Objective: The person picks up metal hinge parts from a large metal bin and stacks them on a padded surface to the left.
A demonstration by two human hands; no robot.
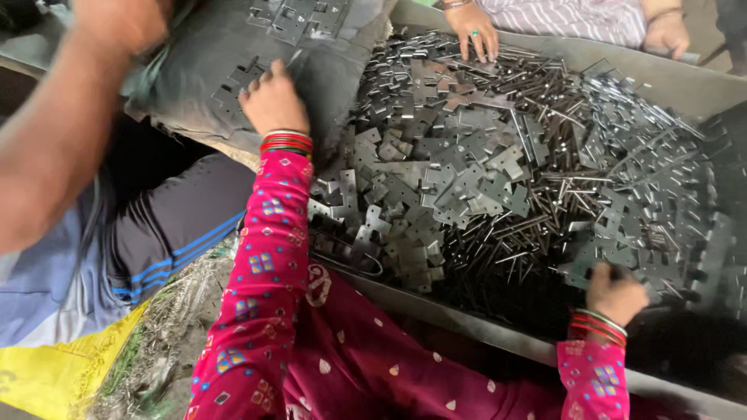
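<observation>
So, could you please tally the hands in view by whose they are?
Camera wearer, pink sleeves: 2, left hand and right hand
Person opposite: 2, ringed hand and far hand
Person at left: 1, blurred hand
Total: 5

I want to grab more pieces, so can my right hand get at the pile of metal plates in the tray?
Probably yes. The right hand already rests on the metal plates at the tray's near edge, and nothing covers them.
</observation>
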